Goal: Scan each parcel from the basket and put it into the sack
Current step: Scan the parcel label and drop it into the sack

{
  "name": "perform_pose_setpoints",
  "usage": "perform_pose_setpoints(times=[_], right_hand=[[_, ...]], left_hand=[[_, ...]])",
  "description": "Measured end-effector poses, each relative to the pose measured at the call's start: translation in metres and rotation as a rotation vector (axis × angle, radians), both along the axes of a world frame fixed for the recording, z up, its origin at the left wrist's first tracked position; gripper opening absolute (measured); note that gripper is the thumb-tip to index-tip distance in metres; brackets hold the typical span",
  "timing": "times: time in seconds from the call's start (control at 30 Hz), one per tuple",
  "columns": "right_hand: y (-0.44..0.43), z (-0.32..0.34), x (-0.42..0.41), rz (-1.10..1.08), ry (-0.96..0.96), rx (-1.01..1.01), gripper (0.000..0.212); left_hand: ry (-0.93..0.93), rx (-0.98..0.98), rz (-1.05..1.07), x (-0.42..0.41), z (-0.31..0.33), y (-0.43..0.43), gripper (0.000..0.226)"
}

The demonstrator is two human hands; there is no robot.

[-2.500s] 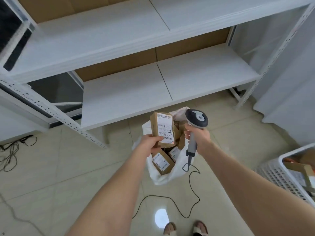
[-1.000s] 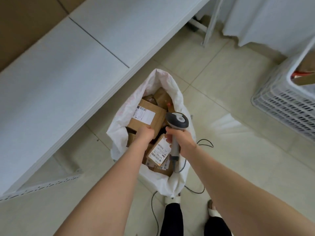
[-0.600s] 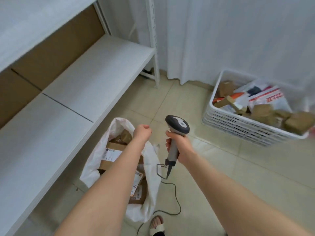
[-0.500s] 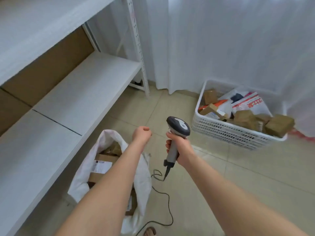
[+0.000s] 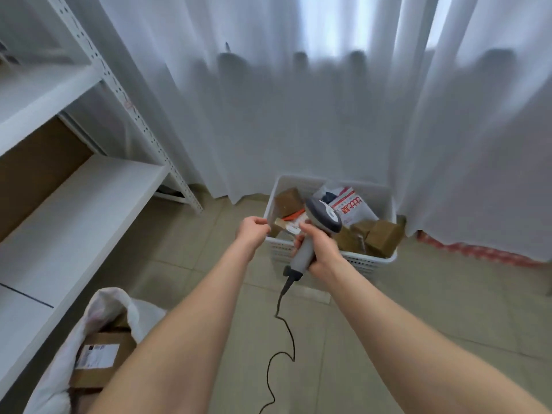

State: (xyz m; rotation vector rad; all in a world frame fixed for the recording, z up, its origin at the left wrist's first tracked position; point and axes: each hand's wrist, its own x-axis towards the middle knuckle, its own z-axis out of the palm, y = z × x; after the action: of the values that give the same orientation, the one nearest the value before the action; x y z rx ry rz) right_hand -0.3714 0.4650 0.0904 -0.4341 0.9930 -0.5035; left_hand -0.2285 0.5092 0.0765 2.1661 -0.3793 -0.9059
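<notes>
Our right hand (image 5: 321, 252) grips the scanner (image 5: 324, 216) over the basket (image 5: 385, 259), where parcels (image 5: 383, 237) lie. Our left hand (image 5: 252, 231), curled and empty, hovers by its rim. The sack (image 5: 59, 369) sits lower left.

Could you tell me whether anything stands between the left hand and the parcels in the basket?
Nothing visible does: the left hand hovers at the basket's open top, beside the nearest parcel; the scanner in the right hand sits to its right.
</notes>
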Motion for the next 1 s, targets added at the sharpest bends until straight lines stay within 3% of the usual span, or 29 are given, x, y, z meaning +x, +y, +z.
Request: perform_pose_setpoints(times=[0.43, 0.63, 0.83, 1.0], right_hand=[[-0.204, -0.048, -0.025, -0.083, 0.101, 0.105, 0.011], [-0.334, -0.125, -0.002, -0.066, 0.253, 0.129, 0.038], [-0.422, -0.214, 0.002, -0.077, 0.34, 0.187, 0.029], [-0.468, -0.297, 0.011, -0.033, 0.383, 0.187, 0.034]], left_hand=[[0.075, 0.024, -0.123, -0.015, -0.049, -0.215, 0.032], [0.082, 0.113, -0.208, 0.007, -0.131, -0.343, 0.038], [0.157, 0.211, -0.256, 0.007, -0.222, -0.427, 0.048], [0.165, 0.271, -0.274, 0.006, -0.299, -0.476, 0.045]])
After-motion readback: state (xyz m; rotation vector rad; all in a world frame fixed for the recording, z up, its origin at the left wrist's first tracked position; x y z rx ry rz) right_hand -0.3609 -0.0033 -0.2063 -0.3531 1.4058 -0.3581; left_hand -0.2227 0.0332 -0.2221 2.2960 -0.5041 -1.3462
